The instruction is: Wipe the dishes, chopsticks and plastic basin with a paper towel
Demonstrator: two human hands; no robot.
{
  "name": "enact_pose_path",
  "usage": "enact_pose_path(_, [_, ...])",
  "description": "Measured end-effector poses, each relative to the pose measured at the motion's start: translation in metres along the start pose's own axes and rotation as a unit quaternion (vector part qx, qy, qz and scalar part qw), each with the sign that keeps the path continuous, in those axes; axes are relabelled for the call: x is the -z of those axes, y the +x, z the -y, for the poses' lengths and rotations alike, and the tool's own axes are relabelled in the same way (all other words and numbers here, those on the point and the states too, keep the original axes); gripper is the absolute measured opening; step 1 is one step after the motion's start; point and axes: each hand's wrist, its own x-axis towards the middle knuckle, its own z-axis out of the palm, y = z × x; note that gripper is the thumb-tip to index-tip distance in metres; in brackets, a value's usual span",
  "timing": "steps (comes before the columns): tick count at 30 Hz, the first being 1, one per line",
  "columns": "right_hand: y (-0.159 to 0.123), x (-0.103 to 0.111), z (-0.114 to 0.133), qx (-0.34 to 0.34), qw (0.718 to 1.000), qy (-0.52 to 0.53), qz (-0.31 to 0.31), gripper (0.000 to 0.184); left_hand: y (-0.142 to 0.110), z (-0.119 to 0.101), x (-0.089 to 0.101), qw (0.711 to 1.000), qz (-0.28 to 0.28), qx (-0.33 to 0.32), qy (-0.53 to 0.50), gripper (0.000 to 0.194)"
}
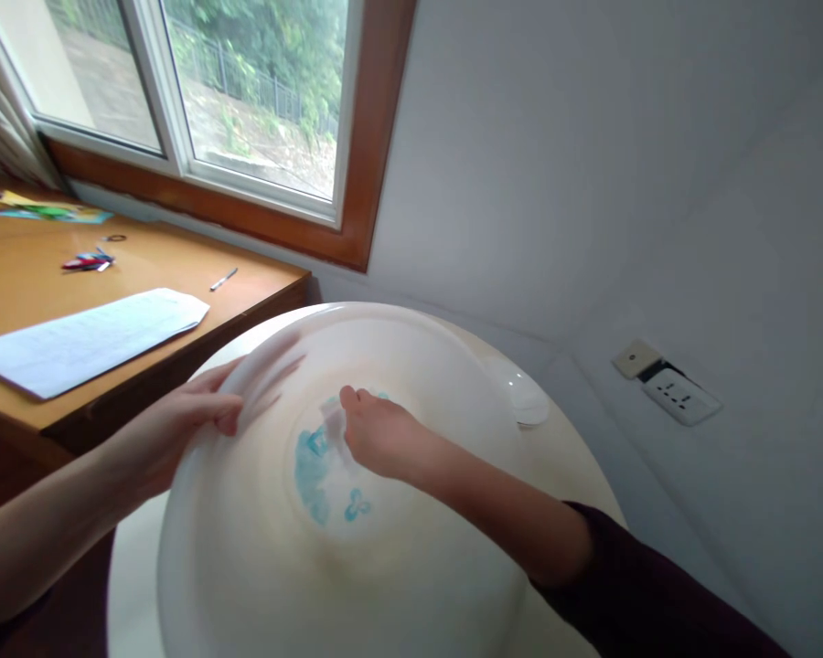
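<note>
A large translucent white plastic basin [411,557] stands tilted in front of me, with a blue printed pattern on its round base. My left hand [202,407] grips its left rim, thumb on the near side. The other fingers show faintly through the wall from behind. Over the middle of the base, my right hand [380,429] is closed in a fist against the surface. A pale, blurred patch [333,425] shows beside its fingers; whether it is a piece of cloth or paper in the fist I cannot make out.
Under the basin is a round cream tabletop [576,457]; a white rounded object [529,402] lies at its right. On the wooden desk [14,274] at left are papers [96,338], a pen [223,279] and small coloured items [89,261]. A wall socket [678,396] is at right.
</note>
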Motion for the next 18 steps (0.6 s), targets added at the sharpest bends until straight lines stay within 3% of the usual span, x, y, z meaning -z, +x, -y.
enact_pose_path(4, [0.014,-0.014,-0.012,-0.036,0.999,0.028,-0.022,0.021,0.004,0.006,0.003,0.997,0.073,-0.012,-0.009,0.083])
enact_pose_path(8, [0.018,-0.023,-0.008,-0.004,0.995,0.033,-0.094,0.023,0.012,0.013,0.008,0.993,0.106,-0.049,0.020,0.082])
enact_pose_path(12, [0.022,-0.034,0.010,0.077,0.986,0.048,-0.143,0.020,0.019,0.015,0.013,0.984,0.152,-0.078,0.044,0.085])
enact_pose_path(15, [0.016,-0.046,0.027,0.179,0.979,0.011,-0.101,0.016,0.020,0.019,0.018,0.982,0.165,-0.074,0.053,0.083])
enact_pose_path(18, [-0.003,-0.056,0.041,0.301,0.952,-0.029,-0.037,0.019,0.018,0.024,0.023,0.981,0.175,-0.062,0.063,0.081])
